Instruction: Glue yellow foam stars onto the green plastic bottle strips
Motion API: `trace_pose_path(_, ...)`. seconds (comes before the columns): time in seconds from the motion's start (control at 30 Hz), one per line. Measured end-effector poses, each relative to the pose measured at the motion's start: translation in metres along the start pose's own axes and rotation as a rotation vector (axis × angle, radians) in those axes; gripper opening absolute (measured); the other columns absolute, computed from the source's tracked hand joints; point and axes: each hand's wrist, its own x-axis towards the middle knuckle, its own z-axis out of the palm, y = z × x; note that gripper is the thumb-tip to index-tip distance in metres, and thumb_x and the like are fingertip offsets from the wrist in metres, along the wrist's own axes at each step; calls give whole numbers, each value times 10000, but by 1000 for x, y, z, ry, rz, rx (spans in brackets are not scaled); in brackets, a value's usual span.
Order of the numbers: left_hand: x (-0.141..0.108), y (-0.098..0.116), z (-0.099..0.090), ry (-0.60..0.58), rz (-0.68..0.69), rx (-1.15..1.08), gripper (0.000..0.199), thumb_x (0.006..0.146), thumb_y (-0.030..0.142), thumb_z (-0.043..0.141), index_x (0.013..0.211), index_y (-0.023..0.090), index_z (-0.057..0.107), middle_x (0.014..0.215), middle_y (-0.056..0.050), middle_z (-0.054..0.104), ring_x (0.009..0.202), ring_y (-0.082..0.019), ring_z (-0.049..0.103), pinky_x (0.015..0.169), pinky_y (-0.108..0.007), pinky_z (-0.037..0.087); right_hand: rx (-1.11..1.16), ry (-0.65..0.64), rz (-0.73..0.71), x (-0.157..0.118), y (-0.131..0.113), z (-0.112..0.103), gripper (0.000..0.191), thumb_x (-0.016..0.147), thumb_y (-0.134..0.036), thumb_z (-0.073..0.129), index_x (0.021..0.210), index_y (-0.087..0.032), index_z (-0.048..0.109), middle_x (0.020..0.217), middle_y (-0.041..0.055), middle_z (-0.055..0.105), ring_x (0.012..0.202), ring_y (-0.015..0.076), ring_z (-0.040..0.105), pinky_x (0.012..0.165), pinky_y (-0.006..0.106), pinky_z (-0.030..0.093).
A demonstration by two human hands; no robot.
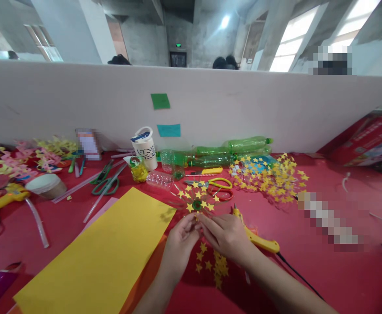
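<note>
Both my hands are close together over the red table, fingertips pinched at the near edge of a round ornament made of yellow stars set around a green bottle neck. Clear strips seem to spread out between its stars. My left hand is closed on this edge from the left. My right hand pinches a small yellow star there; the fingers partly hide it. Loose yellow stars lie just below the hands. A yellow glue gun rests beside my right wrist.
Yellow paper covers the table at left. Yellow-handled scissors, a utility knife and green plastic bottles lie beyond the hands. A star cluster stands at right, a paper cup near the white partition.
</note>
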Motion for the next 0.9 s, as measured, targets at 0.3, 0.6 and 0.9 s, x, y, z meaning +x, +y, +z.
trace_pose_path(0.3,1,-1,-2,0,9,-6,367,746,212,609,1110,178,568,1133,-81,629,1069,-219,559,936,-332,420,-17,1,-13,0,-2,1,284,867,-195,453,1108,-108,577,604,24,629,502,133,545,470,259,366)
trace_pose_path(0.6,2,-1,-3,38,6,6,429,722,213,616,1139,163,526,1100,-103,638,1006,-227,601,877,-354,464,128,73,199,2,10,-11,270,871,-200,440,1103,-150,569,658,25,659,540,118,565,543,230,376)
trace_pose_path(0.9,-5,8,-8,118,81,322,354,765,324,531,1085,174,518,815,-46,661,568,-143,620,462,-230,462,160,158,523,8,35,-41,235,861,-228,438,1004,-182,619,477,-42,528,399,89,449,456,201,304)
